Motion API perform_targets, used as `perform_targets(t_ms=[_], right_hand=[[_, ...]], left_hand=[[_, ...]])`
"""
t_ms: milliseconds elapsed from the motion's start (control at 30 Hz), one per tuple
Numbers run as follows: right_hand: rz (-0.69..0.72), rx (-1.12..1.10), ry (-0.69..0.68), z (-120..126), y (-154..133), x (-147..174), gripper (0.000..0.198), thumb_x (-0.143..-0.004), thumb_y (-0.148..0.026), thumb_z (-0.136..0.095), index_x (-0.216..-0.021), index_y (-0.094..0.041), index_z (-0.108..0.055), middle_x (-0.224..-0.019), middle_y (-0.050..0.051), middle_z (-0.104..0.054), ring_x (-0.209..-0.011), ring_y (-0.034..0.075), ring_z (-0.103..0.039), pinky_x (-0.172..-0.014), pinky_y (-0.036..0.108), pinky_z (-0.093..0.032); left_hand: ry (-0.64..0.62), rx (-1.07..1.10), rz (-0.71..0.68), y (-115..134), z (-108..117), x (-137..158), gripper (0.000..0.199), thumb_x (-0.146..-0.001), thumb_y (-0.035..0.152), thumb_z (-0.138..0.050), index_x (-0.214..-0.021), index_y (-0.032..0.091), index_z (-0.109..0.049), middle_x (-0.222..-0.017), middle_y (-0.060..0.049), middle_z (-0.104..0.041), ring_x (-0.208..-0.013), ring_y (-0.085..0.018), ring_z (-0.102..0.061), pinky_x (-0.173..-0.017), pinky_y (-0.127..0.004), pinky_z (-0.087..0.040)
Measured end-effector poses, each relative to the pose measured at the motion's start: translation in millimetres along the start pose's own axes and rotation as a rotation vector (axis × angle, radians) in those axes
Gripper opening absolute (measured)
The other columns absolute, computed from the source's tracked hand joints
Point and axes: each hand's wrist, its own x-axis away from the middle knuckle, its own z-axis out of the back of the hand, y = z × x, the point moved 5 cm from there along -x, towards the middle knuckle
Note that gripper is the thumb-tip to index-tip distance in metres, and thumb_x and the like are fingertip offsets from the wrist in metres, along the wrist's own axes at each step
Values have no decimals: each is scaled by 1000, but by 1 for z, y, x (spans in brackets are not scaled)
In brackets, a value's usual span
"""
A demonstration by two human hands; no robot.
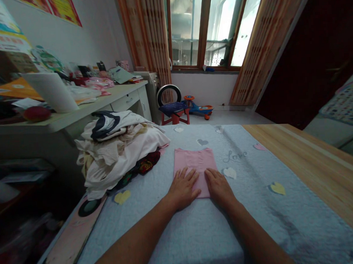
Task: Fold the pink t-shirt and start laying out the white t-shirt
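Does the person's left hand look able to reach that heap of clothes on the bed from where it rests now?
Probably yes. The left hand lies flat on the pink cloth, and only bare blanket lies between it and the heap of clothes to its left.

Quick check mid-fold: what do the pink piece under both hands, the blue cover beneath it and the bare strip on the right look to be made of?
Folded pink garment: thin, matte knit cloth, probably; it lies flat with soft edges under the left hand and right hand.
Light blue bed cover: fuzzy, towel-like pile with heart patches.
Bare right-hand board: wood or wood-look laminate, with straight grain lines and a slight sheen.
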Motion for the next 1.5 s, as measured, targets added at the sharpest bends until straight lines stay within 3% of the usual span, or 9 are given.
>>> perform_targets(t_ms=[300,700,867,1033,1200,1333,1500], right_hand=[[97,-127,78,20,-11,1,25,-97,-19,-45,-109,-18,-67,-122,11,-65,-113,23,-57,-102,39,-43],[24,4,-101,-1,-13,2,40,-95,-14,-41,-131,-11,-59,-139,17,-57,-129,26,-51,-109,40,-39],[10,-2,-96,-5,-13,9,47,-93,-13,-40,-137,-6,-53,-146,18,-51,-136,26,-45,-114,43,-35],[53,-14,-79,-3,-12,13,51,-94,-19,-40,-143,-8,-49,-152,15,-44,-144,26,-34,-118,45,-29],[12,0,-110,-5,-12,14,57,-94,-25,-43,-148,-6,-41,-155,16,-39,-147,29,-27,-119,46,-25],[-39,-47,-49,-1,-8,13,56,-95,-29,-42,-146,-5,-42,-150,19,-44,-142,29,-37,-115,46,-31],[-49,-133,140,16,-4,8,34,-97,-23,-39,-121,-15,-63,-131,15,-61,-122,26,-53,-107,44,-40]], left_hand=[[-10,33,9,-1,0,0,68,-95,57,-42,-154,28,-29,-161,-5,-30,-149,-34,-19,-119,-56,-17],[-15,20,7,-1,-1,0,69,-95,57,-41,-154,24,-30,-161,-6,-31,-149,-33,-19,-120,-55,-16],[-10,29,8,-2,-1,0,69,-95,57,-42,-154,25,-29,-161,-5,-29,-149,-33,-18,-120,-55,-16],[-19,31,0,-3,0,0,67,-96,56,-41,-154,25,-30,-162,-6,-29,-150,-32,-18,-120,-55,-15],[-21,33,0,-5,2,1,66,-96,59,-39,-153,25,-31,-162,-7,-29,-149,-30,-20,-120,-52,-17],[-15,27,1,-7,2,1,62,-98,57,-35,-152,26,-33,-161,-7,-30,-149,-29,-22,-119,-51,-19],[-10,27,-3,-9,0,1,59,-100,54,-32,-152,26,-34,-160,-6,-32,-149,-28,-23,-119,-50,-19]])
